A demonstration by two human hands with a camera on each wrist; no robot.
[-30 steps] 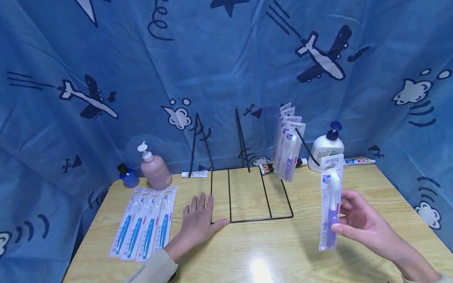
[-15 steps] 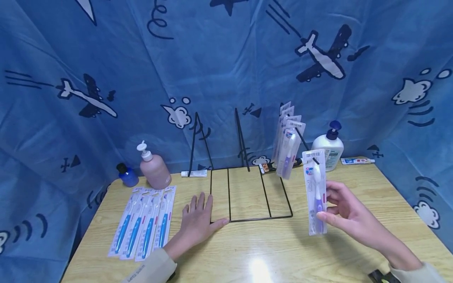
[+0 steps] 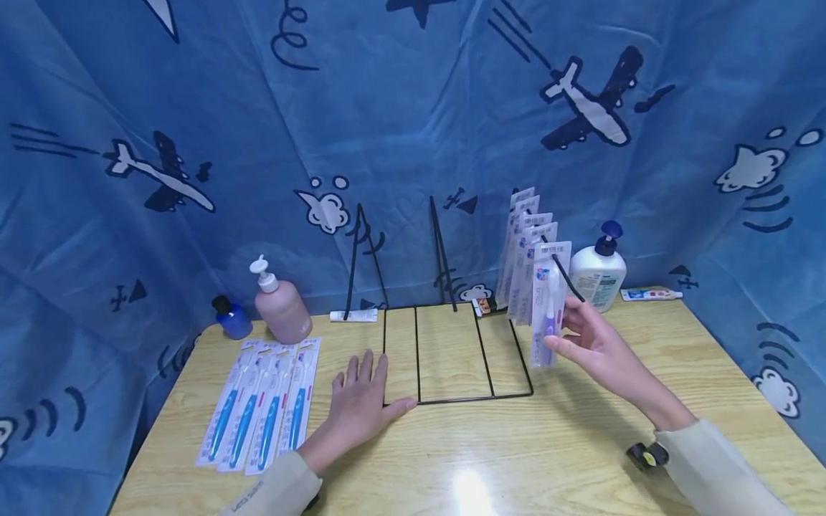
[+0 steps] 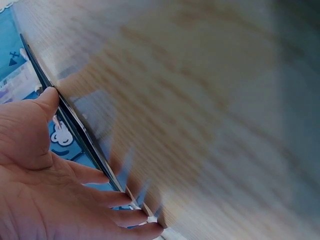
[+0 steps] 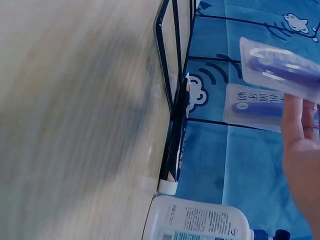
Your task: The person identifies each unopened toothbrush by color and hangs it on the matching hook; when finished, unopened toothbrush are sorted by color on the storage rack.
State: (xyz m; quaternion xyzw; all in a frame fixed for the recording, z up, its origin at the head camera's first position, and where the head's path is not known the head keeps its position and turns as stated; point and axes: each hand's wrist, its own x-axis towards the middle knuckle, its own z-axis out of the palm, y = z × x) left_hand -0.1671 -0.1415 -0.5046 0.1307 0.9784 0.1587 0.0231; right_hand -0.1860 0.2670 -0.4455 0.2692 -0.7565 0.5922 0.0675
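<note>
My right hand (image 3: 596, 344) pinches a purple toothbrush in its clear blister pack (image 3: 548, 308) by the lower right edge. The pack hangs upright at the front of the rack's right hook (image 3: 569, 279), whose tip sticks out past its top. Behind it on that hook hang several like packs (image 3: 521, 269). In the right wrist view, the lower end of the held pack (image 5: 280, 70) shows beside my fingers. Flat on the table, fingers spread, my left hand (image 3: 361, 401) touches the front left corner of the black wire rack (image 3: 454, 400) with its thumb.
Several blue toothbrush packs (image 3: 258, 408) lie at left. Behind them stand a pink pump bottle (image 3: 285, 312) and a small blue bottle (image 3: 234, 321). A white pump bottle (image 3: 600, 276) stands behind my right hand. Toothpaste tubes (image 3: 652, 294) lie along the back. Two other hooks (image 3: 442, 251) hold nothing.
My right hand has moved left and away from me, bringing the purple toothbrush pack onto the end of the right hook, in front of the others. My left hand has stayed put.
</note>
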